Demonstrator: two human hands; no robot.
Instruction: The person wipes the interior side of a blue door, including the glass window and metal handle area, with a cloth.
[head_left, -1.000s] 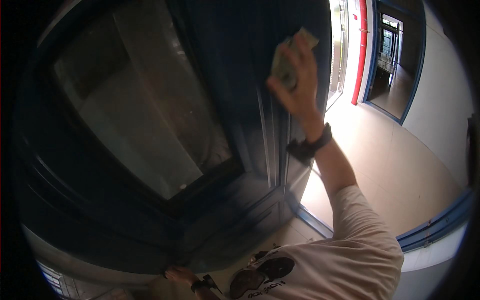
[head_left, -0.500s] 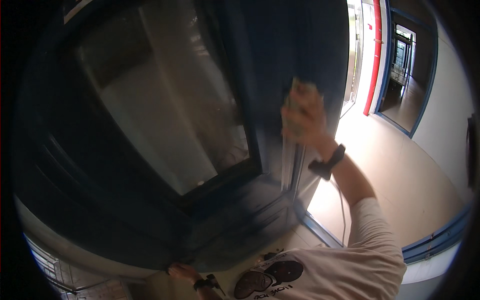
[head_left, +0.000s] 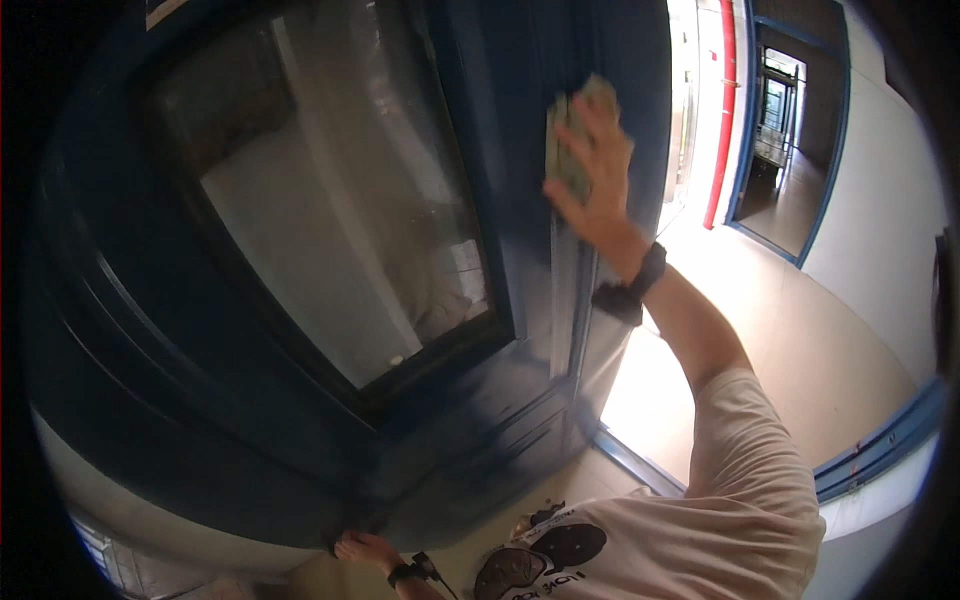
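Observation:
A dark blue door with a glass pane fills the left and middle of the head view. High on its right-hand part, my right hand presses a crumpled pale green cloth to the surface, fingers spread over it. A black band with a small dark device is on that wrist. My left hand is low, at the door's bottom edge in the picture, its fingers curled at a dark part. What they grip there is too dark to make out.
An opening beside the door's right edge leads to a bright tiled floor. Beyond it are a red vertical pipe, a blue-framed doorway and a white wall. A blue strip runs along the lower right.
My right hand has moved up the door with the cloth, slightly leftward in the picture. My left hand stays in about the same place. The view has shifted a little.

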